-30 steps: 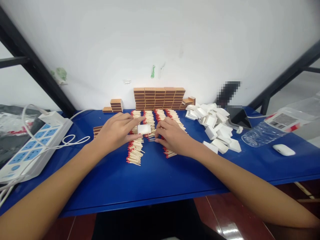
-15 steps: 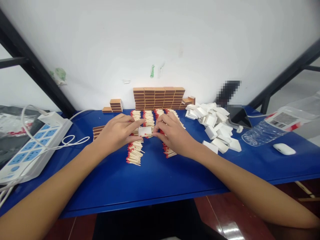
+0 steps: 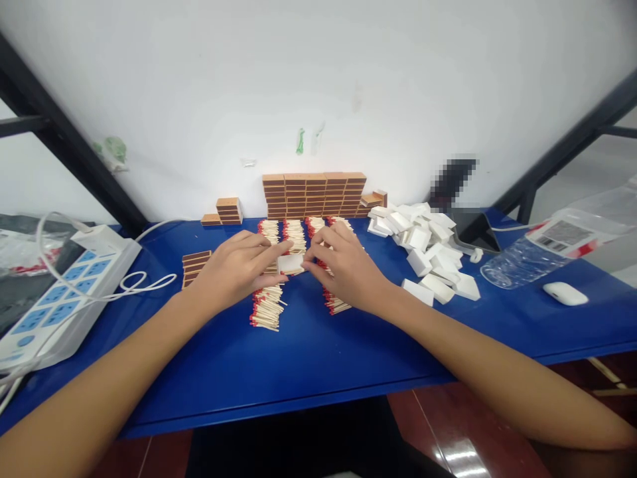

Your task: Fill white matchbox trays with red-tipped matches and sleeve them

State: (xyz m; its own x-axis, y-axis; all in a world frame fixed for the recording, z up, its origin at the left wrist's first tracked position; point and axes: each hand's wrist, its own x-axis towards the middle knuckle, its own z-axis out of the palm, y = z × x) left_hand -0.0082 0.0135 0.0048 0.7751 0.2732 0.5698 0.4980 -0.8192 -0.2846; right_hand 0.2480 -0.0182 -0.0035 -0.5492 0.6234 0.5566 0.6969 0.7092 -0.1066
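Note:
My left hand [image 3: 233,269] pinches a small white matchbox tray [image 3: 290,263] between thumb and forefinger, just above the rows of red-tipped matches [image 3: 266,309] on the blue table [image 3: 279,358]. My right hand [image 3: 346,269] meets it from the right, its fingertips pressed to the tray's right end. Whether those fingers hold matches is hidden. Rows of matches run from under both hands back toward the wall.
Brown matchbox sleeves [image 3: 314,196] are stacked against the wall, with smaller stacks [image 3: 229,210] to the left and one [image 3: 195,264] by my left wrist. A heap of white trays [image 3: 428,245] lies right. A power strip [image 3: 64,292], plastic bag [image 3: 542,252] and white mouse [image 3: 565,293] flank the table.
My right hand moved left from the matches up to the tray in my left hand, and both hands now close on it. The tray has tilted slightly.

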